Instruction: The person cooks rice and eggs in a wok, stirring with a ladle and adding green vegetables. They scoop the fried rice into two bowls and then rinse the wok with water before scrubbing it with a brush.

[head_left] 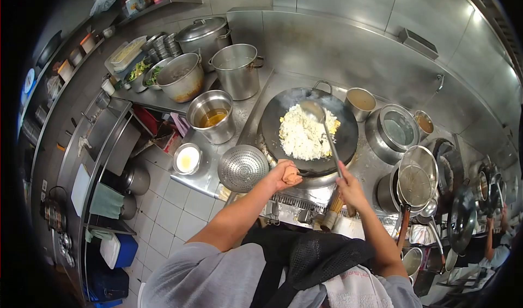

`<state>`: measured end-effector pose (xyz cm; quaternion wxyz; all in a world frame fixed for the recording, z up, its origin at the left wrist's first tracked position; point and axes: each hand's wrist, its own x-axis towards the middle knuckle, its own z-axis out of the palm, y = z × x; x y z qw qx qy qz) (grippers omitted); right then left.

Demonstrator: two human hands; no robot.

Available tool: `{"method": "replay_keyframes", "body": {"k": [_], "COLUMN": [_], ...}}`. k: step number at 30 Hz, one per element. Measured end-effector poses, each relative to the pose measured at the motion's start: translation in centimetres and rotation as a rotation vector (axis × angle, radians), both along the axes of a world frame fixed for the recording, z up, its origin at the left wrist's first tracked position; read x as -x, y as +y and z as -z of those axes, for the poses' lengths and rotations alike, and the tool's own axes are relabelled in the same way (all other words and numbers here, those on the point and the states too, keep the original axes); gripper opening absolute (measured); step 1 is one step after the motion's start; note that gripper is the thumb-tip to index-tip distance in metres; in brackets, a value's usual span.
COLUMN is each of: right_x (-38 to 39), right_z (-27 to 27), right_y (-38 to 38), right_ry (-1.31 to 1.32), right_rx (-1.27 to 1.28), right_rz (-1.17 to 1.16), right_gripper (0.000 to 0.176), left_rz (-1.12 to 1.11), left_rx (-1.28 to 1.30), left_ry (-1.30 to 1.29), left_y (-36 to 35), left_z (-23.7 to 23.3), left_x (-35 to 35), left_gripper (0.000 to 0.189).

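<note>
A black wok [273, 109] sits on the stove with a heap of white rice [301, 134] in it, yellow bits of egg showing at the edges. My left hand [279, 177] is closed around a folded orange-pink cloth [292, 174] at the wok's near rim; the cloth hides whatever part of the wok lies under it. In my right hand [353, 189] is the handle of a long metal ladle [330, 139]. The ladle's bowl rests at the top of the rice, toward the far side of the wok.
Left of the wok lie a perforated strainer [243, 168], a bowl with white and yellow contents [187, 159] and a pot of amber liquid [211, 124]. Tall pots [237, 76] stand behind. To the right are a water pot [395, 128] and a mesh skimmer [417, 177]. Another person's arm [490, 234] shows far right.
</note>
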<state>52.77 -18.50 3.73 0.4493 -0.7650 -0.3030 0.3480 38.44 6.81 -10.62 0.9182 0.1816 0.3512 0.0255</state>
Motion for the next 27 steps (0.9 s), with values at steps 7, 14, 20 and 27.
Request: {"method": "replay_keyframes", "body": {"k": [7,14,20,27], "right_x": [2.9,8.4,12.0,9.4], "right_z": [-3.1,0.4,-4.8,0.8], "right_y": [-4.3,-1.4,-12.0,-7.7], "right_ry": [0.783,-0.029,-0.081,-0.593], "right_rx": [-0.084,0.141,0.032,0.181], "right_rz": [0.099,-0.012,-0.214,-0.05], "right_gripper": [0.065,0.058,0.06,0.059], "left_rz": [0.022,-0.051,-0.075,-0.11], "left_rx": [0.085,0.003,-0.019,0.04], "left_ry": [0.024,-0.16,-0.174,-0.301], "left_y": [0.7,0.3,-2.4,-4.2], "left_z": [-3.9,1.0,-4.8,0.8], "left_x": [0.1,0.2,6.0,8.4], "left_gripper": [0.028,0.016,0.01,0.01]}}
